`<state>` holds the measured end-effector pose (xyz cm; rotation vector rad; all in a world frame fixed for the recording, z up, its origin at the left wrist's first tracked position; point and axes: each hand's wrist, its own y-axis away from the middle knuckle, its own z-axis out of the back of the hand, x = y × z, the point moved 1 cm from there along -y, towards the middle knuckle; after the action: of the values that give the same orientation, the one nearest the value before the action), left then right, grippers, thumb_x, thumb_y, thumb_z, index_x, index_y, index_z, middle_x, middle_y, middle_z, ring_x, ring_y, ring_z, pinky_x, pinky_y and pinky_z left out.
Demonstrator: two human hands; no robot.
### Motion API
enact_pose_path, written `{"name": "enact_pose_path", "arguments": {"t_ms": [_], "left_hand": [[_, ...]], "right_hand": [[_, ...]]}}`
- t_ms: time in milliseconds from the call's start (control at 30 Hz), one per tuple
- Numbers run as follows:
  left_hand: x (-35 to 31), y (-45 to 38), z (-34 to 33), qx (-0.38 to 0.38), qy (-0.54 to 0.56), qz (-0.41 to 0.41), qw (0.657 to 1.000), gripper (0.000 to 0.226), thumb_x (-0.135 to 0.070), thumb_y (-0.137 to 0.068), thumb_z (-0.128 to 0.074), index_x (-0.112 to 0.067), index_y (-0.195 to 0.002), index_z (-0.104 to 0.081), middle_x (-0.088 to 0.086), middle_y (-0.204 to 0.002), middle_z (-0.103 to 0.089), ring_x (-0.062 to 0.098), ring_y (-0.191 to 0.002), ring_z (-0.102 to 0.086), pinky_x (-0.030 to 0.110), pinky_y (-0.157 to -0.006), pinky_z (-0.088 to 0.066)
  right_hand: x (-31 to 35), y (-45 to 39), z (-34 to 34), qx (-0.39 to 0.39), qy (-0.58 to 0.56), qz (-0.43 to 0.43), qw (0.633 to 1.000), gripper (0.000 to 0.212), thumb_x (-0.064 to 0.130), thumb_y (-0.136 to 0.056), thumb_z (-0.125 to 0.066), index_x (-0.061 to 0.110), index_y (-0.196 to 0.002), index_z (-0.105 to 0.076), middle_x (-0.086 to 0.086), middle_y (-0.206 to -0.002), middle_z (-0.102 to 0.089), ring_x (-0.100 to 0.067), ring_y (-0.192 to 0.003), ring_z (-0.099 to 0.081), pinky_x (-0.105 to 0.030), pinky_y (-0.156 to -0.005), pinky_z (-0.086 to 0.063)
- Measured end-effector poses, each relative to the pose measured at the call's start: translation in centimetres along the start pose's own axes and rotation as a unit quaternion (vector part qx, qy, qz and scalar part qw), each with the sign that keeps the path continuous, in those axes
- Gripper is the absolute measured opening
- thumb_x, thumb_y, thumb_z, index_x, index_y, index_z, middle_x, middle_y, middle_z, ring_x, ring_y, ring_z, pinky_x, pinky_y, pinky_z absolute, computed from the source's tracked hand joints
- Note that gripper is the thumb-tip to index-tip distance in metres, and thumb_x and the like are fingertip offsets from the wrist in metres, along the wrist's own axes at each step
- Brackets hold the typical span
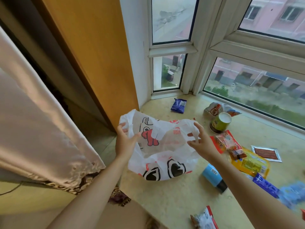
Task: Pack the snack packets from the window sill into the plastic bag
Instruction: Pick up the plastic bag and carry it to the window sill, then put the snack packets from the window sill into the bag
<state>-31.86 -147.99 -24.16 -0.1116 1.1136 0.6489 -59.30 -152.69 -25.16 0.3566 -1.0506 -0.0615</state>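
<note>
White plastic bag: thin, translucent carrier bag [162, 146] printed with red and black cartoon figures, held up between both hands above the near-left part of the sill, mouth spread toward the camera, bottom drooping to the stone.
Left hand: left hand [126, 140] grips the bag's left handle, fingers curled into the film.
Right hand: right hand [200, 141] pinches the right handle edge with thumb and some fingers, the other fingers spread.
Snack packets: all lie on the sill to the right of the bag and apart from the hands. Dark blue packet [178, 105] lies far back near the window corner; red and orange packet [225, 142] just right of the right hand; yellow packet [250, 163] beyond it, long axis running toward the near right.
Surface: pale green stone window sill [165, 195].
Room: white-framed bay window [194, 47] behind; cream curtain [33, 123] at left.
</note>
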Motion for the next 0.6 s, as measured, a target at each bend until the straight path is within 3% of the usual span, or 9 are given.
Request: {"name": "enact_pose_path", "arguments": {"t_ms": [100,200,267,333,433,500,600], "left_hand": [[-0.2,0.6,0.2,-0.102,-0.057,-0.092,0.989,0.074,-0.021,-0.071,-0.083,-0.013,-0.128,-0.038,0.003,-0.117,-0.046,0.015,-0.096,-0.049,0.028,-0.072,-0.044],[-0.6,0.9,-0.4,-0.118,-0.141,-0.193,0.964,0.070,-0.011,-0.066,-0.085,-0.008,-0.123,-0.044,0.012,-0.122,-0.044,0.023,-0.107,-0.045,0.034,-0.085,-0.046],[-1.3,1.2,-0.9,-0.085,-0.179,-0.263,0.944,0.061,-0.008,-0.068,-0.081,-0.011,-0.119,-0.048,0.010,-0.120,-0.046,0.024,-0.109,-0.044,0.035,-0.089,-0.044],[-1.8,1.5,-1.6,-0.014,-0.216,-0.304,0.928,0.049,-0.011,-0.075,-0.075,-0.018,-0.117,-0.051,0.002,-0.117,-0.048,0.021,-0.107,-0.047,0.034,-0.088,-0.044],[-1.9,2.0,-3.1,0.110,-0.238,-0.307,0.915,0.040,-0.020,-0.087,-0.063,-0.025,-0.123,-0.047,-0.008,-0.123,-0.049,0.013,-0.107,-0.053,0.035,-0.092,-0.045],[-1.7,2.2,-4.1,0.153,-0.268,-0.311,0.899,0.041,-0.025,-0.090,-0.059,-0.026,-0.128,-0.045,-0.010,-0.128,-0.050,0.012,-0.111,-0.052,0.034,-0.095,-0.041],[-1.5,2.5,-5.5,0.191,-0.307,-0.325,0.874,0.043,-0.027,-0.092,-0.056,-0.025,-0.133,-0.043,-0.008,-0.132,-0.049,0.013,-0.117,-0.049,0.034,-0.098,-0.039]], "right_hand": [[-0.4,0.4,0.0,-0.030,0.030,-0.006,0.999,0.082,0.012,-0.086,-0.068,0.031,-0.149,-0.018,-0.006,-0.119,-0.060,-0.019,-0.089,-0.064,-0.040,-0.076,-0.058],[-0.6,0.6,0.2,-0.041,0.075,-0.015,0.996,0.082,0.018,-0.086,-0.068,0.031,-0.149,-0.018,-0.011,-0.133,-0.052,-0.022,-0.108,-0.057,-0.031,-0.071,-0.054],[-0.7,0.8,0.4,-0.064,0.093,-0.017,0.993,0.081,0.020,-0.086,-0.069,0.031,-0.149,-0.020,-0.010,-0.137,-0.048,-0.021,-0.113,-0.055,-0.026,-0.069,-0.052],[-1.0,1.2,0.6,-0.090,0.094,-0.010,0.991,0.078,0.019,-0.085,-0.069,0.031,-0.148,-0.024,-0.006,-0.135,-0.050,-0.017,-0.111,-0.055,-0.030,-0.075,-0.053],[-1.4,2.0,0.9,-0.120,0.093,0.002,0.988,0.072,0.017,-0.084,-0.069,0.029,-0.145,-0.032,-0.004,-0.136,-0.050,-0.015,-0.113,-0.053,-0.028,-0.079,-0.051],[-1.4,2.8,0.9,-0.132,0.120,0.016,0.984,0.067,0.016,-0.085,-0.069,0.026,-0.143,-0.036,-0.003,-0.139,-0.048,-0.016,-0.117,-0.051,-0.024,-0.080,-0.047],[-1.7,4.3,0.9,-0.153,0.164,0.054,0.973,0.061,0.015,-0.085,-0.068,0.022,-0.140,-0.043,0.000,-0.140,-0.046,-0.015,-0.124,-0.046,-0.027,-0.094,-0.041]]}}
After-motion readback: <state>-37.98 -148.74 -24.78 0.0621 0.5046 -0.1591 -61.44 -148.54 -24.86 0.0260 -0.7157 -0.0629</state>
